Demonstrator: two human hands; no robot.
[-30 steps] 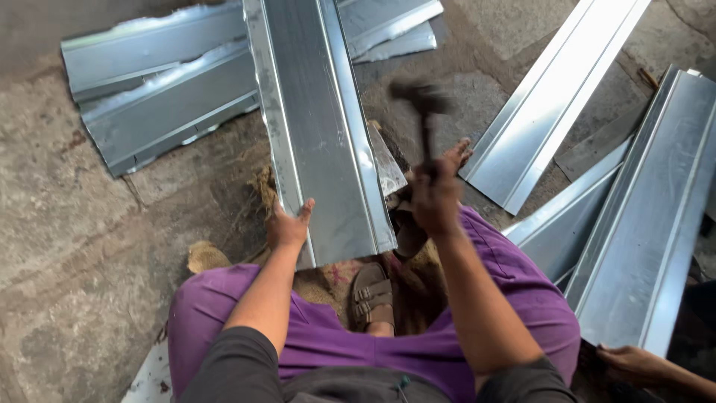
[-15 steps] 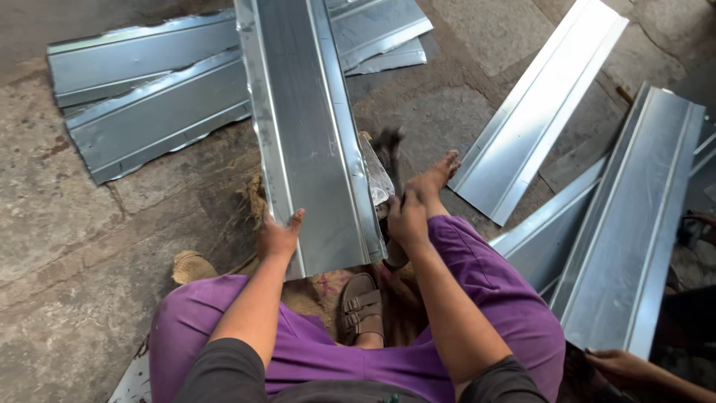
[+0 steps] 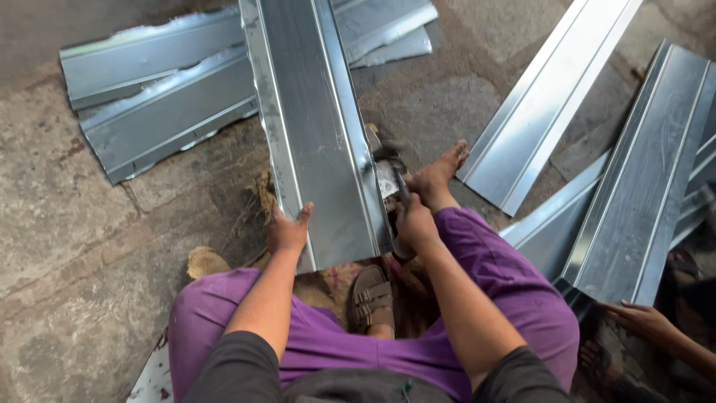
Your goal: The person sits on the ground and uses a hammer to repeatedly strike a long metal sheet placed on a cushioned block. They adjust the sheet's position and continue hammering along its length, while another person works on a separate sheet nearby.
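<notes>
A long bent strip of galvanised sheet metal (image 3: 313, 127) lies lengthwise in front of me on the stone floor. My left hand (image 3: 289, 230) presses on its near left corner, fingers spread over the edge. My right hand (image 3: 414, 224) grips the handle of a dark hammer (image 3: 393, 168), whose blurred head is down against the strip's right folded edge. I sit in purple trousers with my bare right foot (image 3: 441, 173) stretched out beside the hammer and a brown sandal (image 3: 371, 297) between my legs.
More bent metal strips lie at the upper left (image 3: 160, 97) and along the right side (image 3: 552, 104) (image 3: 649, 172). Another person's hand (image 3: 643, 319) rests at the lower right by a strip. Burlap sacking (image 3: 209, 261) lies under me.
The hammer was raised high a second ago; my right hand has swung it down onto the strip's right edge. My left hand has stayed on the near corner.
</notes>
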